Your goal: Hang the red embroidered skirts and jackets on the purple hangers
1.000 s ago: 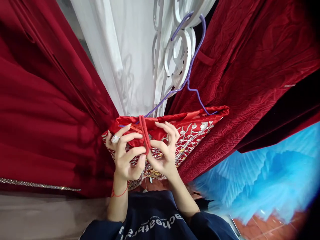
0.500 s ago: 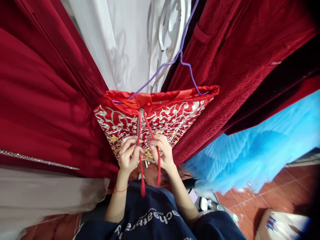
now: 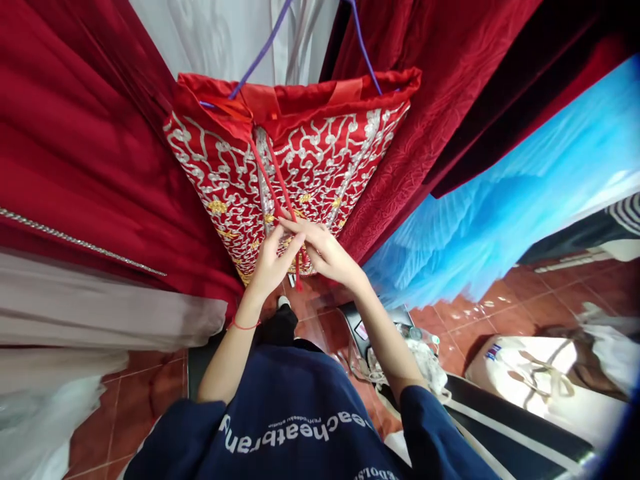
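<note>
left: red drape | right: blue tulle | below: open floor

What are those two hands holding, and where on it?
Both the left hand and right hand pinch the thin red cords near their lower ends, in front of the embroidered red garment hanging on a purple hanger.

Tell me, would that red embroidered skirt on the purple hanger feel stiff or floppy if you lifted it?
Probably floppy: the embroidered skirt drapes from the purple hanger and bends in soft folds at its satin waistband. The dense silver stitching likely makes it heavier and a bit firmer than plain cloth. The red cords, which both the left hand and right hand finger, hang limp.
</note>
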The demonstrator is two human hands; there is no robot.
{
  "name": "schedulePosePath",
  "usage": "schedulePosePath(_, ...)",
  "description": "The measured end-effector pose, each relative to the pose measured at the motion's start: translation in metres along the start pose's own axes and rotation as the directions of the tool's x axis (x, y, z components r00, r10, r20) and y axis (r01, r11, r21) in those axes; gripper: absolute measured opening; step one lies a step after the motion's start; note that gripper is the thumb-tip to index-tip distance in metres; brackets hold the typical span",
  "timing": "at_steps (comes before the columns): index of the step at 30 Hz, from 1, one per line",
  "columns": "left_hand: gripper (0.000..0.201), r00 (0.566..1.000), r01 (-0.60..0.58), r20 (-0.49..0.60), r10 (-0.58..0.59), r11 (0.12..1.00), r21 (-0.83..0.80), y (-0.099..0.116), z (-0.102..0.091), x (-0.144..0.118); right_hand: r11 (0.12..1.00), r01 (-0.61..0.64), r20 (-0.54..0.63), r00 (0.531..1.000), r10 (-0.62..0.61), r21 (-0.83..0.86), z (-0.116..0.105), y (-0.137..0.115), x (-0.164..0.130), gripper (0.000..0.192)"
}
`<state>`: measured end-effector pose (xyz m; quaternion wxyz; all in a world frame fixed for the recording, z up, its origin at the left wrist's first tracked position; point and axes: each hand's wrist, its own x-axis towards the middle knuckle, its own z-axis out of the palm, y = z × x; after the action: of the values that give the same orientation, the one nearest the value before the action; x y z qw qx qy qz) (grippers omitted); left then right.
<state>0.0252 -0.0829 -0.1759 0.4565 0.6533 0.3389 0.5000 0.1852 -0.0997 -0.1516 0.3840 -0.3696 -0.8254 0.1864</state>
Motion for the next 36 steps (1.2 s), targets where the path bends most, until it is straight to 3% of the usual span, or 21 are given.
schedulePosePath(4,0.034,0.998,0.032,-0.047,-0.037,0.995,-0.090,0.007,0.004,-0.016,0.977,0.001,0.114,0.993,-0.026,0.214,-0.020,-0.013,-0.001,0.057)
schedulePosePath(7,0.030,0.997,0.045,-0.054,-0.052,0.992,-0.117,0.013,0.006,-0.028,0.892,-0.159,0.058,0.987,0.148,0.423,-0.028,-0.022,0.008,0.043)
schedulePosePath(10,0.033,0.998,0.062,-0.002,-0.063,0.990,-0.127,0.018,0.010,-0.037,0.754,-0.298,0.007,0.932,0.363,0.585,-0.021,-0.028,0.023,0.035)
schedulePosePath(13,0.038,0.997,0.076,0.034,-0.073,0.990,-0.117,0.019,0.016,-0.045,0.676,-0.362,0.085,0.910,0.407,0.642,-0.010,-0.032,0.034,0.028)
schedulePosePath(16,0.040,0.994,0.105,0.035,-0.103,0.991,-0.087,0.017,0.014,-0.050,0.710,-0.353,0.089,0.920,0.381,0.609,-0.006,-0.033,0.035,0.024)
schedulePosePath(19,0.036,0.989,0.120,-0.082,-0.125,0.991,-0.060,0.019,0.005,-0.043,0.804,-0.256,-0.036,0.945,0.325,0.536,-0.010,-0.032,0.030,0.024)
schedulePosePath(22,0.034,0.976,0.074,-0.193,-0.100,0.988,-0.137,0.028,0.001,-0.019,0.887,-0.197,-0.086,0.963,0.254,0.418,-0.014,-0.030,0.024,0.030)
schedulePosePath(25,0.029,0.985,0.025,-0.162,-0.064,0.972,-0.233,0.042,0.007,0.016,0.944,-0.182,-0.042,0.979,0.201,0.277,-0.014,-0.030,0.018,0.034)
schedulePosePath(30,0.023,0.992,-0.051,-0.121,0.019,0.963,-0.265,0.056,0.023,0.053,0.972,-0.185,-0.035,0.981,0.191,0.144,-0.019,-0.038,0.013,0.036)
schedulePosePath(36,0.037,0.972,-0.109,-0.233,0.041,0.952,-0.285,0.040,0.014,0.053,0.976,-0.212,0.003,0.977,0.212,0.050,-0.026,-0.046,0.009,0.031)
